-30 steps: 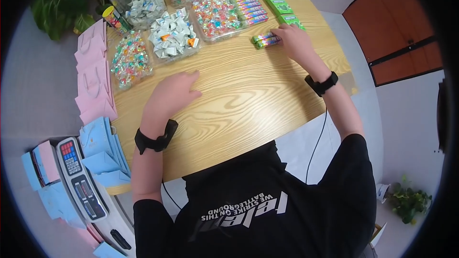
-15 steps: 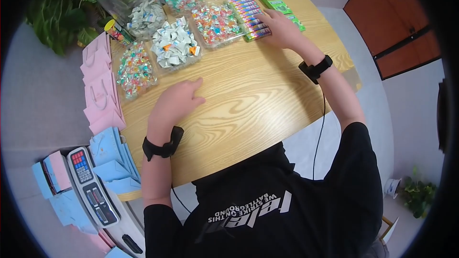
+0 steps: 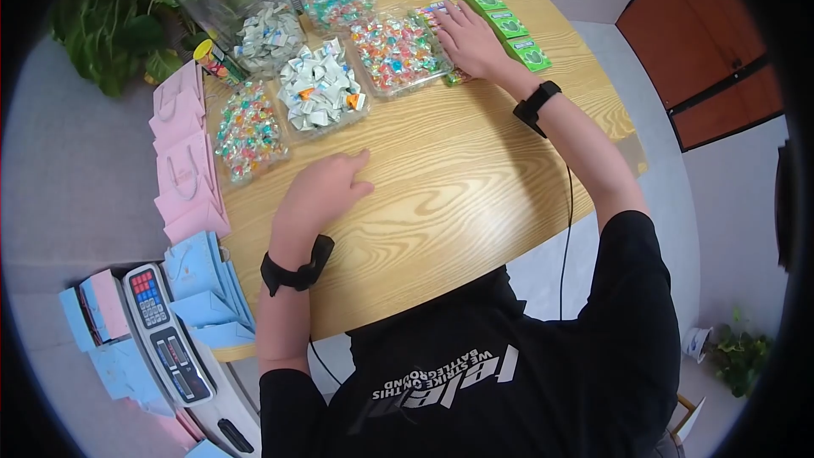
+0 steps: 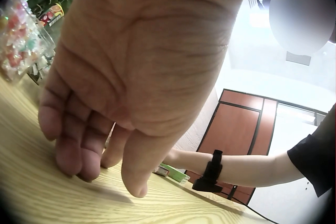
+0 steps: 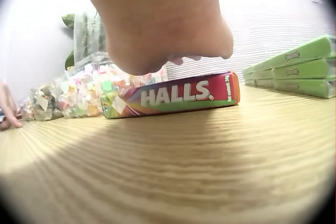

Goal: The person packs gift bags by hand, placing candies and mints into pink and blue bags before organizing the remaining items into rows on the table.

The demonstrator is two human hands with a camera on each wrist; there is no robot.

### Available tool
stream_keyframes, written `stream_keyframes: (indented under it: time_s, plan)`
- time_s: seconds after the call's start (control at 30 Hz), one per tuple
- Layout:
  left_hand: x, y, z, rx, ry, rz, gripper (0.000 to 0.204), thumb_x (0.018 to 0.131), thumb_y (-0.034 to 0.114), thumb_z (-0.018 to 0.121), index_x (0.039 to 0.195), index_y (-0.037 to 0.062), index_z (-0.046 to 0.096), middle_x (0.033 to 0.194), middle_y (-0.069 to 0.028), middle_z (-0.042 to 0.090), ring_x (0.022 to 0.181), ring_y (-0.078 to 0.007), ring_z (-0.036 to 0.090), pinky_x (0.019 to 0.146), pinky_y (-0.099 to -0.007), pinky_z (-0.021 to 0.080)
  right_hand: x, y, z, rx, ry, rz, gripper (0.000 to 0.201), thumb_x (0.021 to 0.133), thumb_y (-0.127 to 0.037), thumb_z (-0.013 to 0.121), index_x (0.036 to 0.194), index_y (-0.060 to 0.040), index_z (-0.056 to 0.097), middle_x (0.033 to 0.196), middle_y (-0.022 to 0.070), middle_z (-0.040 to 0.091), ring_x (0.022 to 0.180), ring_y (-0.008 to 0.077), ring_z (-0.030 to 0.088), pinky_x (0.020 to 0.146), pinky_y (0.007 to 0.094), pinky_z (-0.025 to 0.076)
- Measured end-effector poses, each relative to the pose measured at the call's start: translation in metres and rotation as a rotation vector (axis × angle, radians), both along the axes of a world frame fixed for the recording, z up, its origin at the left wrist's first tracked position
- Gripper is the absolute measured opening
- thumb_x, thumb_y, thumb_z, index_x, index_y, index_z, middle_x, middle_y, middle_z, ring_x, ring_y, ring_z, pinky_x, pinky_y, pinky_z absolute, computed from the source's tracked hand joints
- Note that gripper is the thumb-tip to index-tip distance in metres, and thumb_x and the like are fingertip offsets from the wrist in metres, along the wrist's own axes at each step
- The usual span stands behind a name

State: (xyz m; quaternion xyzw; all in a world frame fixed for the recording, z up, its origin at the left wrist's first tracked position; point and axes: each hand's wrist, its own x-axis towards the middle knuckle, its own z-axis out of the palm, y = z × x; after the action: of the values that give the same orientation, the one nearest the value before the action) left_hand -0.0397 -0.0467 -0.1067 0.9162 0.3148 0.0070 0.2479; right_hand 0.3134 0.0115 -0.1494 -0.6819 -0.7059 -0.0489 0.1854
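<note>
My right hand (image 3: 475, 42) lies with its fingers stretched out over the row of Halls candy sticks (image 3: 431, 13), covering most of them in the head view. From the right wrist, the nearest Halls stick (image 5: 176, 97) lies flat on the wood, with the hand right above it. Stacked green boxes (image 3: 507, 25) stand just to the right of that hand. My left hand (image 3: 320, 191) hangs low over the tabletop, fingers relaxed and loosely bent. Nothing is held in it, as the left wrist view of the palm (image 4: 142, 66) shows.
Clear tubs of wrapped candies (image 3: 397, 51) and white packets (image 3: 320, 89) line the table's back left, beside a yellow-lidded can (image 3: 216, 61). Pink bags (image 3: 186, 174), blue bags (image 3: 208, 280) and a scale (image 3: 170, 331) sit along the left side. A cable (image 3: 566, 237) trails from the right wrist.
My right hand lets go of the near Halls sticks, which now lie with the row, and its fingers spread farther over the row. The left hand keeps much the same pose.
</note>
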Motion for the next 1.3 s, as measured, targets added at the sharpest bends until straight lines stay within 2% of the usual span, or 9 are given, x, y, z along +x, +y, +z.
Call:
stream_keyframes:
  time_s: [0.07,0.17,0.27,0.57,0.7,0.77,0.9,0.97,1.3]
  plan:
    - [0.001,-0.001,0.002,0.011,0.024,0.02,0.051,0.082,0.022,0.067,0.128,0.0022,0.054,0.076,-0.0148,0.059,0.074,-0.0291,0.058,0.065,-0.0407,0.045,-0.001,0.009,-0.009,0.063,-0.193,-0.045,0.055,0.1,-0.04,0.032,0.148,-0.0144,0.032,0.154,0.0137,0.03,0.143,0.0345,0.024,0.115,0.049,0.022]
    - [-0.001,-0.002,0.001,0.01,-0.016,0.011,0.051,0.083,0.022,0.067,0.128,0.0023,0.054,0.077,-0.0152,0.06,0.075,-0.0299,0.059,0.066,-0.0413,0.046,-0.003,0.025,-0.022,0.049,-0.267,-0.045,0.057,0.099,-0.043,0.028,0.15,-0.017,0.029,0.154,0.0129,0.029,0.143,0.037,0.024,0.115,0.0531,0.021]
    - [0.0,-0.003,-0.001,0.029,-0.025,0.011,0.05,0.084,0.022,0.066,0.128,0.0025,0.054,0.078,-0.0155,0.06,0.075,-0.0309,0.06,0.066,-0.0417,0.046,-0.003,0.029,-0.022,-0.067,-0.203,-0.05,0.058,0.099,-0.046,0.025,0.15,-0.0182,0.028,0.155,0.0117,0.029,0.143,0.0369,0.024,0.114,0.0554,0.019]
    - [0.0,-0.005,0.004,0.03,0.014,0.024,0.05,0.084,0.022,0.066,0.128,0.002,0.054,0.081,-0.0162,0.061,0.078,-0.0326,0.06,0.069,-0.0419,0.047,-0.001,0.032,-0.028,-0.021,-0.206,-0.079,0.059,0.099,-0.048,0.031,0.15,-0.0196,0.028,0.153,0.0117,0.032,0.14,0.0375,0.028,0.113,0.0558,0.021]
    - [0.0,-0.006,0.003,0.063,-0.006,0.027,0.051,0.083,0.022,0.066,0.129,0.0016,0.054,0.083,-0.0168,0.062,0.08,-0.0327,0.061,0.07,-0.0423,0.047,-0.003,0.029,-0.016,-0.057,-0.22,-0.08,0.059,0.099,-0.048,0.031,0.15,-0.019,0.028,0.153,0.0123,0.031,0.14,0.0373,0.028,0.113,0.0553,0.022]
    - [0.003,-0.007,0.009,0.005,0.079,0.048,0.05,0.083,0.025,0.067,0.127,0.0039,0.054,0.098,-0.019,0.065,0.095,-0.0354,0.062,0.079,-0.0449,0.049,-0.003,0.031,-0.015,-0.04,-0.243,-0.061,0.059,0.099,-0.048,0.031,0.15,-0.0186,0.027,0.153,0.0123,0.031,0.141,0.0368,0.027,0.113,0.0549,0.022]
    - [0.004,-0.007,0.011,0.013,0.115,0.047,0.05,0.084,0.025,0.067,0.127,0.004,0.054,0.098,-0.0189,0.065,0.095,-0.0353,0.062,0.079,-0.0448,0.049,0.0,0.036,-0.015,-0.068,-0.273,-0.033,0.059,0.099,-0.047,0.032,0.15,-0.0176,0.027,0.153,0.0123,0.031,0.143,0.0344,0.024,0.114,0.0531,0.021]
    - [0.002,-0.006,0.004,0.052,0.018,0.014,0.051,0.083,0.022,0.066,0.128,0.0004,0.054,0.083,-0.018,0.063,0.081,-0.0341,0.061,0.072,-0.0435,0.047,0.001,0.036,-0.016,-0.089,-0.259,-0.03,0.059,0.099,-0.046,0.032,0.15,-0.0177,0.027,0.153,0.0124,0.031,0.143,0.0339,0.025,0.114,0.0527,0.021]
    - [0.002,-0.005,0.001,0.066,0.022,0.012,0.052,0.083,0.023,0.066,0.128,-0.0001,0.053,0.084,-0.0178,0.063,0.082,-0.0344,0.061,0.072,-0.0439,0.047,-0.009,0.029,-0.008,-0.107,-0.211,-0.122,0.062,0.098,-0.045,0.035,0.15,-0.0126,0.028,0.153,0.0121,0.03,0.142,0.0319,0.025,0.116,0.0501,0.02]
